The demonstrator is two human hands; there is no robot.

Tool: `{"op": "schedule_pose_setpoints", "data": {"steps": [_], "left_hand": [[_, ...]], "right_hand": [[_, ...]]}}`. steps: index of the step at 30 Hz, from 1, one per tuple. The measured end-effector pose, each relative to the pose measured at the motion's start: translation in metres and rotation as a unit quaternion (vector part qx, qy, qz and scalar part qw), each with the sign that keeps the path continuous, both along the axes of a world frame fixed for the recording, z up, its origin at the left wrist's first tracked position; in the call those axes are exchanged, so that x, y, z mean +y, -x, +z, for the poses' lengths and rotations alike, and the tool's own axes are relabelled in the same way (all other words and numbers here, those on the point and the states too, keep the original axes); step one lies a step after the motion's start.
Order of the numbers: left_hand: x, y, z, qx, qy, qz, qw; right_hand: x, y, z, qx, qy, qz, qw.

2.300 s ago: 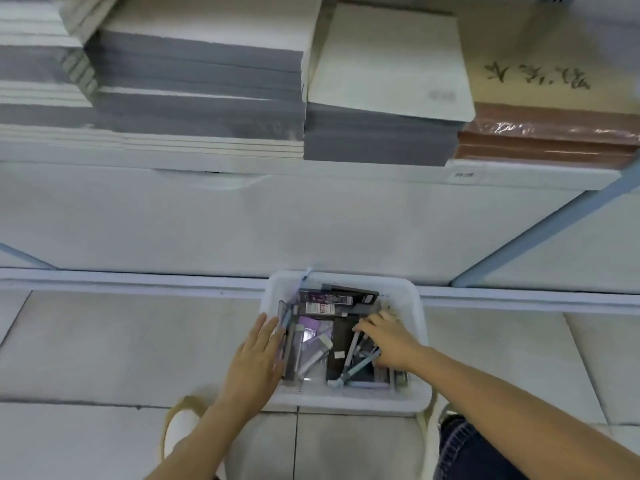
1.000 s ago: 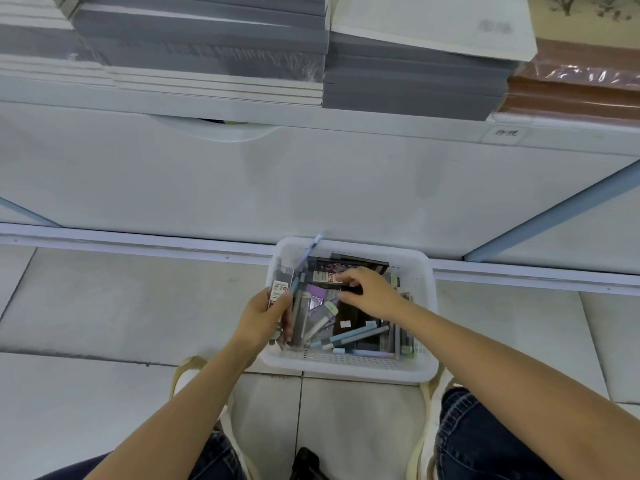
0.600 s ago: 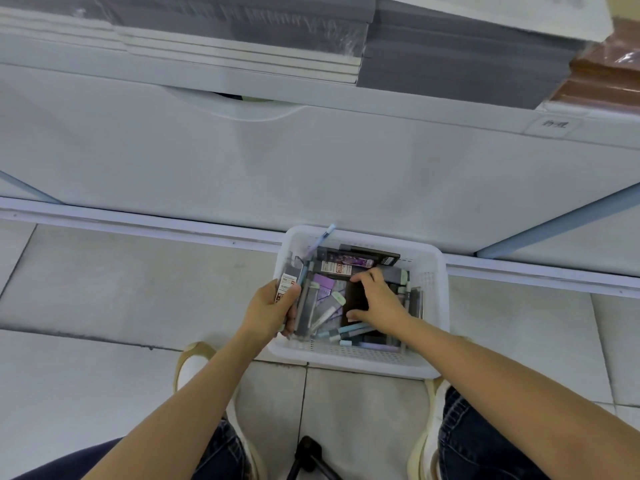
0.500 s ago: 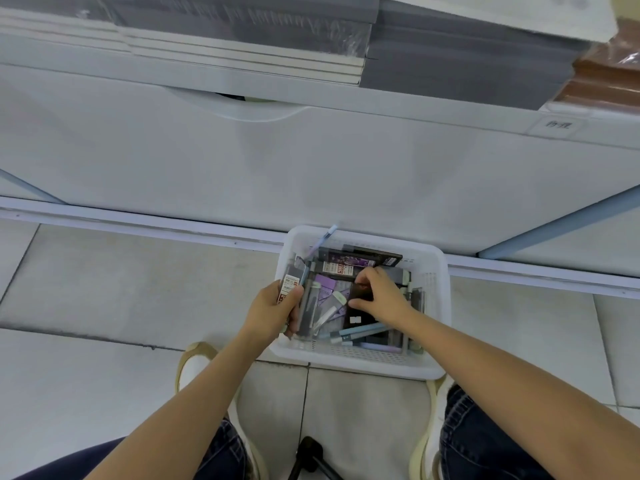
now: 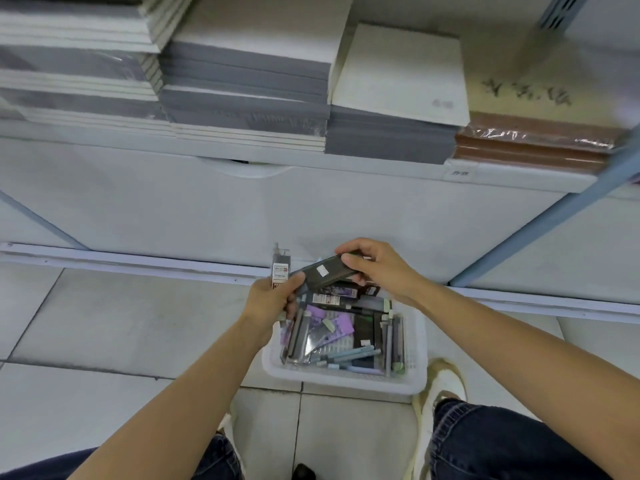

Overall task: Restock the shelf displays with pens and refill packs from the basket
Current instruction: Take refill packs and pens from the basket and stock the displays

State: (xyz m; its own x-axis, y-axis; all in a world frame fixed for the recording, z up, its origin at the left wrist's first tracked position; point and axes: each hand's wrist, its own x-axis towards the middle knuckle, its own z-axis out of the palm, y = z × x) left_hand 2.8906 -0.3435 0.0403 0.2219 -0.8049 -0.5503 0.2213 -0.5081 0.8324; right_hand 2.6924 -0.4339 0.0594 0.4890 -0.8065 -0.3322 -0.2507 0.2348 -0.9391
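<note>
Lifted out of the basket (image 5: 346, 379), a dark pack (image 5: 325, 273) is now pinched by the right hand (image 5: 377, 268) above it; a small labelled pack (image 5: 280, 268) is gripped upright in the left hand (image 5: 273, 303).

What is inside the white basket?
The white basket holds purple packs, dark packs and pale blue pens. The left hand, holding a labelled pack, and the right hand, holding a black pack, cover its far end; lower layers are hidden.
</note>
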Motion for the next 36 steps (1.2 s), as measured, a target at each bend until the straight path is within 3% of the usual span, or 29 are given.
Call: {"op": "schedule_pose_setpoints", "data": {"steps": [4, 6, 11, 13, 19, 25, 29, 36], "left_hand": [[-0.010, -0.010, 0.040, 0.036, 0.012, 0.042, 0.998], [-0.012, -0.015, 0.060, 0.049, 0.027, 0.043, 0.998], [-0.007, -0.016, 0.113, 0.196, 0.138, 0.038, 0.970], [0.000, -0.014, 0.131, 0.163, 0.184, 0.028, 0.969], [0.015, -0.003, 0.172, -0.056, 0.278, 0.073, 0.956], [0.015, 0.002, 0.209, -0.086, 0.278, 0.161, 0.943], [0.015, -0.002, 0.239, -0.050, 0.293, 0.124, 0.947], [0.008, -0.007, 0.300, -0.183, 0.363, -0.024, 0.914]], "right_hand": [[0.003, 0.004, 0.038, 0.023, 0.066, 0.080, 0.994], [0.006, 0.001, 0.056, 0.023, 0.116, 0.077, 0.990], [0.018, -0.009, 0.097, -0.023, 0.166, 0.029, 0.985], [0.025, -0.014, 0.112, -0.043, 0.155, -0.001, 0.987], [0.042, -0.027, 0.147, -0.080, 0.184, 0.011, 0.980], [0.055, -0.039, 0.173, -0.152, 0.175, 0.023, 0.972], [0.054, -0.043, 0.200, -0.129, 0.185, 0.049, 0.973], [0.037, -0.048, 0.298, -0.128, 0.380, 0.021, 0.916]]}}
